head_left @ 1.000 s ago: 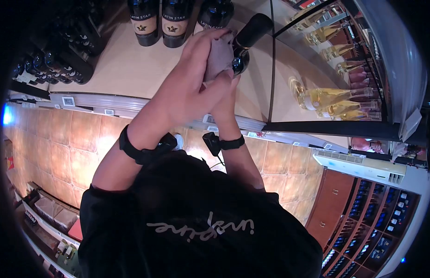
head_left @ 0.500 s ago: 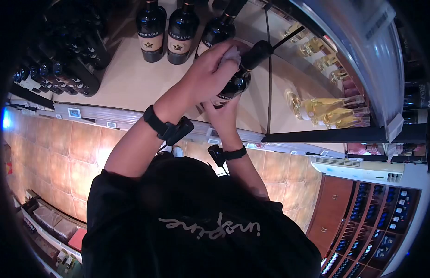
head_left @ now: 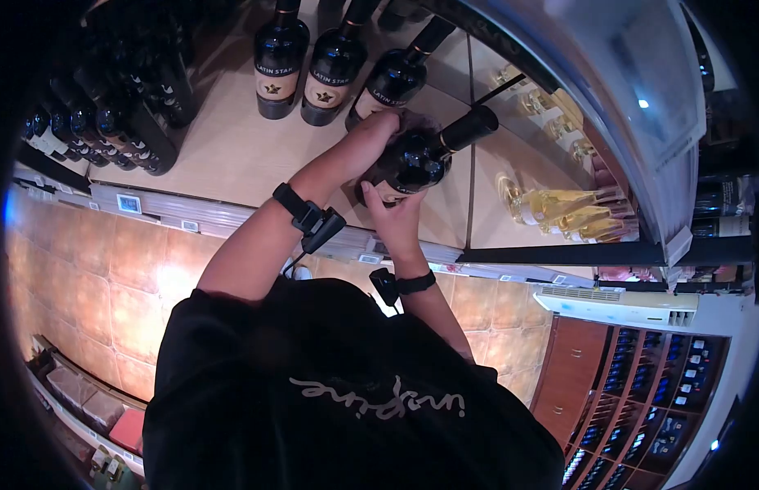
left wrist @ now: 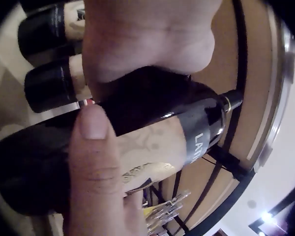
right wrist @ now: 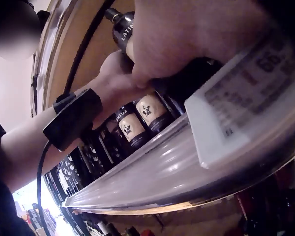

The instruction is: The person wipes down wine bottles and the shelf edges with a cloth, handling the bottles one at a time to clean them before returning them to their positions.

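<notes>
A dark wine bottle (head_left: 412, 159) with a black capsule and a cream "Latin Star" label leans over the shelf between both hands. My right hand (head_left: 396, 222) grips its lower body; in the left wrist view, that thumb (left wrist: 96, 162) lies across the label side. Reaching round the far side, my left hand (head_left: 373, 140) holds a greyish cloth (head_left: 419, 122) against the glass, its fingers mostly hidden behind the bottle. Close to the left wrist camera, the heel of the left hand (left wrist: 152, 39) overlaps the bottle's upper side.
Matching bottles (head_left: 277, 69) stand upright behind on the pale shelf (head_left: 220, 155). Darker bottles (head_left: 122, 122) crowd the left. Clear bottles of yellow liquid (head_left: 567, 212) stand beyond a dark divider at right. A price tag (right wrist: 241, 103) hangs at the shelf edge near the right wrist.
The left hand with the cloth has moved from the bottle's front to its far side, uncovering the shoulder and part of the label. The right hand keeps its grip on the lower body.
</notes>
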A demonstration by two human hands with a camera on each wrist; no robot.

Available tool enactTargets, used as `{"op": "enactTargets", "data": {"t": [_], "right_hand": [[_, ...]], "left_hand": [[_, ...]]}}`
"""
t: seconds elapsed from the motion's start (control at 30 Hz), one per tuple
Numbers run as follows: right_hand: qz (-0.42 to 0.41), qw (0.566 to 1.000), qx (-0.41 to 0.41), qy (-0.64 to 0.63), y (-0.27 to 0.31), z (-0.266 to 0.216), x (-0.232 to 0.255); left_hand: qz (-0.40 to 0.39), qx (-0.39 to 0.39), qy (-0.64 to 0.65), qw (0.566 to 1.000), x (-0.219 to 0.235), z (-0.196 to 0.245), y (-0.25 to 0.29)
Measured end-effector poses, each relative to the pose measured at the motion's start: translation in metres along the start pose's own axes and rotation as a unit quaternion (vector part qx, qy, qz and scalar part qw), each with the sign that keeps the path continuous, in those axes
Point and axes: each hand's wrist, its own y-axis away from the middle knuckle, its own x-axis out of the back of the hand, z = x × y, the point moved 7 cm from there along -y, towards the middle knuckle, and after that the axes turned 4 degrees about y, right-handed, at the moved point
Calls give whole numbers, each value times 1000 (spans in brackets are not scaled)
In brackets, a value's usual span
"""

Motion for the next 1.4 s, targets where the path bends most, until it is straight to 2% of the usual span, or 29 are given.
{"op": "enactTargets", "data": {"t": [0.17, 0.27, 0.4, 0.47, 0.53, 0.63, 0.67, 0.73, 0.83, 0.93, 1.0, 1.1, 1.2, 1.3, 1.4], "right_hand": [[9, 1000, 15, 6, -2, 6, -1], [14, 1000, 17, 5, 0, -2, -1], [5, 1000, 16, 10, 0, 0, 0], [6, 1000, 13, 10, 0, -2, 0], [7, 1000, 4, 6, 1, -15, 1], [17, 999, -6, -36, 2, -7, -1], [16, 998, 26, 63, 3, -10, 1], [12, 963, 87, 256, 3, -15, 5], [44, 993, 56, 89, 2, -3, 5], [44, 997, 45, 52, 3, 6, 3], [32, 994, 57, 91, 4, 5, 3], [16, 994, 45, 94, 5, 1, 1], [4, 999, 4, 34, 5, -3, -1], [-2, 1000, -12, 2, 5, -6, -2], [-7, 1000, -14, 17, 7, -7, -2]], "left_hand": [[-37, -5, 22, 999, 18, -35, -2], [-8, 9, 17, 1000, 20, -35, 6], [0, -11, -34, 999, 22, -32, 13], [-2, 21, -43, 999, 33, -59, 8], [-5, 46, -70, 996, 36, -56, 10], [1, 57, -115, 992, 41, -54, 18], [7, 48, -117, 992, 45, -65, 16], [4, 52, -124, 991, 48, -72, 15], [-14, 85, -138, 987, 51, -76, 18], [-8, 111, -157, 981, 49, -73, 20], [-2, 128, -171, 977, 47, -70, 25], [71, 60, -203, 975, 45, -56, 40], [62, 10, -229, 971, 45, -49, 54], [95, 41, -245, 964, 43, -25, 71], [88, -80, -255, 960, 20, 31, 79]]}}
